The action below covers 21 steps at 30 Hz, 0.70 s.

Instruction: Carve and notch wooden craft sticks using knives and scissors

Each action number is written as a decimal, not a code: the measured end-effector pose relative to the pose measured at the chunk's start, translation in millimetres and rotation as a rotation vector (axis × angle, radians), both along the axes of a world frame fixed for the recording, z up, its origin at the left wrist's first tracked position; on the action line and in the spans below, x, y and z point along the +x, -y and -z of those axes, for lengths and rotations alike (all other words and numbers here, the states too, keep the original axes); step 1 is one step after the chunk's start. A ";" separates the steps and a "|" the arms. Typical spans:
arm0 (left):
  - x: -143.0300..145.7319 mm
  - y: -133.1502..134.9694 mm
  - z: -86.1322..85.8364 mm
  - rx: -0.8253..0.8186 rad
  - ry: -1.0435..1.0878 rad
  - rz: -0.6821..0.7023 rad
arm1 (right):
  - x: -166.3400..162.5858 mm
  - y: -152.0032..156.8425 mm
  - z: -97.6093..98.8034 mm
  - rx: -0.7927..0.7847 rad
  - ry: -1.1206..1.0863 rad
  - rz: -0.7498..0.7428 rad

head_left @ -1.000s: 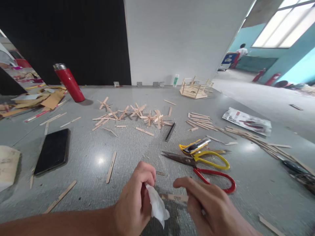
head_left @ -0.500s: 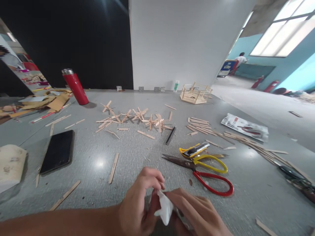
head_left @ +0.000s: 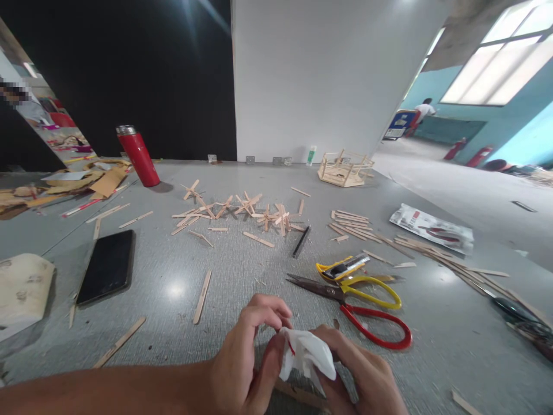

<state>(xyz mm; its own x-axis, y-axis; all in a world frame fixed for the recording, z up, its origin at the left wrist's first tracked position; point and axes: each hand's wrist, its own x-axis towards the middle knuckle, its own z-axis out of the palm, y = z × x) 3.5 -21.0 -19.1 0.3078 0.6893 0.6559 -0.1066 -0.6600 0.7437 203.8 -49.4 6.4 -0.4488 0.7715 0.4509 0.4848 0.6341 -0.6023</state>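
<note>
A crumpled white sheet (head_left: 311, 353) with a small red mark lies between my two hands at the bottom centre; whether it is thin plastic or tissue I cannot make out. My left hand (head_left: 254, 346) pinches its left side with curled fingers. On the other side my right hand (head_left: 360, 369) has its fingers closed around the sheet's right edge. A brownish strip (head_left: 302, 395), probably wood, shows below the sheet, partly hidden by the hands. Just beyond my right hand are scissors (head_left: 339, 293) with one yellow and one red handle, and a yellow utility knife (head_left: 344, 266).
Wooden sticks (head_left: 242, 207) lie scattered mid-table, with more sticks (head_left: 352, 223) to the right. A black pen (head_left: 301, 241), a phone (head_left: 108, 266), a red flask (head_left: 139, 155), a small wooden frame (head_left: 345, 168) and a white packet (head_left: 432, 227) surround them. A panel (head_left: 311, 75) stands behind.
The white sheet is spread wider and further right, with its red mark now showing. My right hand has shifted slightly right, away from the left. The brownish strip has come into view.
</note>
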 end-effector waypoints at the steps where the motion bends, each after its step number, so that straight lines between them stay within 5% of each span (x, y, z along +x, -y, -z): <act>1: -0.2 0.0 0.1 -0.002 -0.005 0.004 | -0.7 0.1 -1.5 -0.025 -0.017 -0.002; 13: 1.8 -1.2 6.8 -0.031 0.058 0.006 | -0.1 -2.2 5.6 -0.260 -0.217 0.106; 21: 4.4 0.7 5.3 -0.048 0.078 0.024 | 1.4 -3.7 -5.0 0.021 -0.138 0.103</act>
<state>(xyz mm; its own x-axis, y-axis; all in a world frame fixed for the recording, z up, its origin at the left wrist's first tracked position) 7.8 -21.7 -24.4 0.2739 0.7134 0.6449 -0.1809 -0.6204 0.7631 205.2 -45.7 11.4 -0.3005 0.8002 0.5191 0.4616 0.5983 -0.6550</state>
